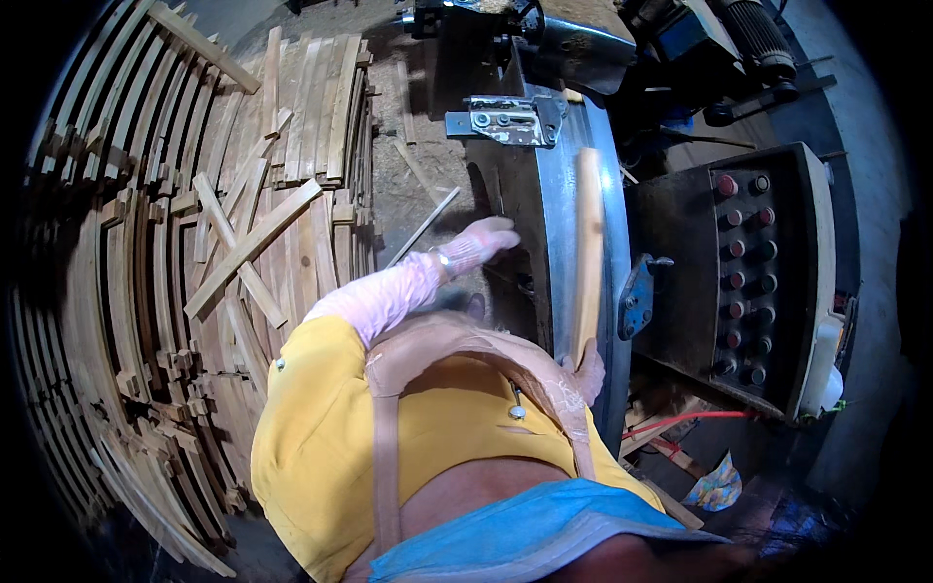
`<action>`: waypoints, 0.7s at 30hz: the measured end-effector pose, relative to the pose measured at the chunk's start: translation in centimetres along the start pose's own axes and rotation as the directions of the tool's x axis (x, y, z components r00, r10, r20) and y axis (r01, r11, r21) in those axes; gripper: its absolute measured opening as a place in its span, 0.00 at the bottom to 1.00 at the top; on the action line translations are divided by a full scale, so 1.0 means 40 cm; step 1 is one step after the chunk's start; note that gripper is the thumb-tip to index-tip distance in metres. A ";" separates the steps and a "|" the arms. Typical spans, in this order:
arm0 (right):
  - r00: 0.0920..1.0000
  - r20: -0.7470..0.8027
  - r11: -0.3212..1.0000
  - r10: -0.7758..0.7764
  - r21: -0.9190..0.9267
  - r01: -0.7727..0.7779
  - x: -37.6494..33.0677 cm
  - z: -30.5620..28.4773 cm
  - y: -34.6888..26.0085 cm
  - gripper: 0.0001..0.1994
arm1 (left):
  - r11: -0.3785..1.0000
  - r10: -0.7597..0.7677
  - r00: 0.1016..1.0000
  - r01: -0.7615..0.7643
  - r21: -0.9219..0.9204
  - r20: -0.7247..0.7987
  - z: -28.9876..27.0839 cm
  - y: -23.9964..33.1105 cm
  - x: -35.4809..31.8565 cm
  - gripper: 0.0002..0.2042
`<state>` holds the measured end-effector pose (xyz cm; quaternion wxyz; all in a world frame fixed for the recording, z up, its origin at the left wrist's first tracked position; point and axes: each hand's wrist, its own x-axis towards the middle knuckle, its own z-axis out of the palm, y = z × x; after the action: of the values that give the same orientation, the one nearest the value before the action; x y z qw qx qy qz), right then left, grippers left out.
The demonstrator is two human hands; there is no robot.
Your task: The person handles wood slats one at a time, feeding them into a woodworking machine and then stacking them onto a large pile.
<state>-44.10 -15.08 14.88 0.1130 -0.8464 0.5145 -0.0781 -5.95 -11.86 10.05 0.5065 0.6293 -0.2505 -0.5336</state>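
Observation:
A pale wooden strip [587,243] lies lengthwise along the grey metal bed [554,209] of a machine. My right hand [589,377] is closed around its near end, with part of the hand hidden behind my apron's edge. To the left of the bed, my left hand [489,239] hangs in the air, clear of the strip and holding nothing that shows. Its fingers are loosely bent and a little apart, somewhat blurred. A metal bracket [505,121] sits across the bed's far left side.
Stacked wooden strips [321,107] fill the left, with loose ones [255,248] crossed on top. A thin stick [424,226] leans near my left arm. Right of the bed are a blue metal fitting [637,299] and a button panel [748,272]. A red hose [695,416] runs below it.

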 end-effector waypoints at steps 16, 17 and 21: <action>0.974 -0.188 0.989 -0.123 0.063 0.137 0.649 0.113 -0.360 0.32 | 0.657 0.249 0.702 0.384 0.649 -0.667 -0.503 -0.089 -0.185 0.36; 0.973 -0.191 0.980 -0.131 0.123 0.156 0.595 0.100 -0.312 0.32 | 0.592 0.193 0.720 0.456 0.665 -0.666 -0.567 -0.081 -0.223 0.36; 0.995 -0.065 0.997 -0.074 0.023 0.076 0.274 0.020 -0.167 0.29 | 0.234 0.429 0.437 0.792 0.564 -0.791 -0.834 -0.295 -0.437 0.25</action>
<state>-33.19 -21.74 16.10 0.1045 -0.8607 0.4847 -0.1158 16.94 19.72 3.92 -0.0280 0.9899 -0.1172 0.0741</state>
